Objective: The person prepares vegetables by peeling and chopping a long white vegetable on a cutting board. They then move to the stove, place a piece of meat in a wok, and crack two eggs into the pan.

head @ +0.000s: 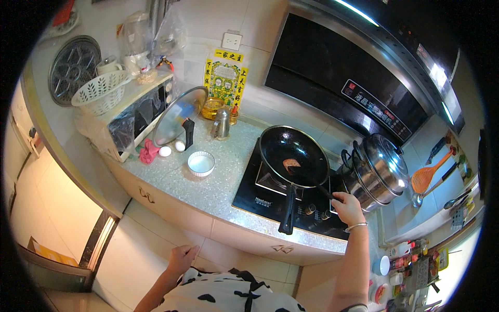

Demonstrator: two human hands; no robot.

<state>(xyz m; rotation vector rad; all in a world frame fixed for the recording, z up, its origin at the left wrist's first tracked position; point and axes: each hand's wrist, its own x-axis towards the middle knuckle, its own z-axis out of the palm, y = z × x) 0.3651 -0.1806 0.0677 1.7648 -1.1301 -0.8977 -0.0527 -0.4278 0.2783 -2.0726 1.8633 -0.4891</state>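
My right hand (347, 209) grips the handle of a black spatula (324, 190), whose far end reaches into a dark wok (273, 144). Inside the wok, a browned slice of food (290, 163) lies at the spatula's blade. The wok sits on the left burner of a black glass gas stove (249, 195), its long handle pointing towards me. My left hand (183, 259) is held in a loose fist before my body, below the counter edge, and no object shows in it.
Right of the wok stands a lidded steel steamer pot (374, 171). On the counter are a white bowl (201, 163), two eggs (165, 151), a pink cloth (148, 152), an upright glass lid (175, 117) and a metal pitcher (222, 124). A microwave (136, 117) stands left; bottles (401, 249) crowd the right.
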